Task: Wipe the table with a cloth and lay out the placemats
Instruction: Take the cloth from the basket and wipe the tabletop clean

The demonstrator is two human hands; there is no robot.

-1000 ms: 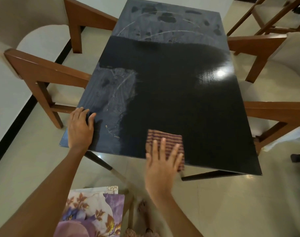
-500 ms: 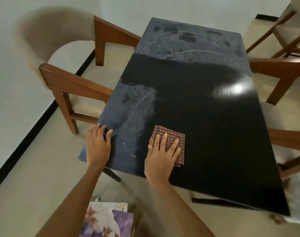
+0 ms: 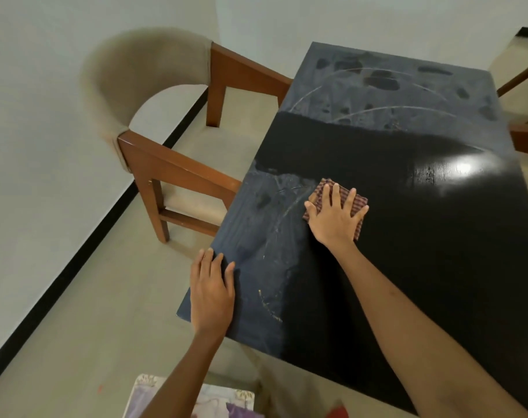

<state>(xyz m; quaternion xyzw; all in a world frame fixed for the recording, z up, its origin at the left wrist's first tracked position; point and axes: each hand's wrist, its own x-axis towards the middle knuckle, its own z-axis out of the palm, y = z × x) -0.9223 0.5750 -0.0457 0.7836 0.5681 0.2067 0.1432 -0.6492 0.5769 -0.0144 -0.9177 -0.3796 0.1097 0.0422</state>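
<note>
head view looks down on a dark rectangular surface (image 3: 407, 236). the cloth (image 3: 354, 205) is a folded square with a fine red-brown check pattern, lying flat on the surface towards its left side, at the border between a dull, streaked grey patch and the glossy black part. the right hand (image 3: 335, 217) lies on top of it with fingers spread and straight, palm pressing down, so this grip is flat and not curled round anything. the left hand (image 3: 212, 289) rests flat on the near left corner of the surface, fingers straight and together, holding nothing. the far end of the surface is also dull grey with dark blotches and curved streaks; a bright light reflection sits on the glossy part at right. a wooden chair (image 3: 166, 152) with beige padding stands just beside the left edge. a floral printed sheet (image 3: 226, 402), perhaps a placemat, shows at the bottom edge, below the left forearm.
</note>
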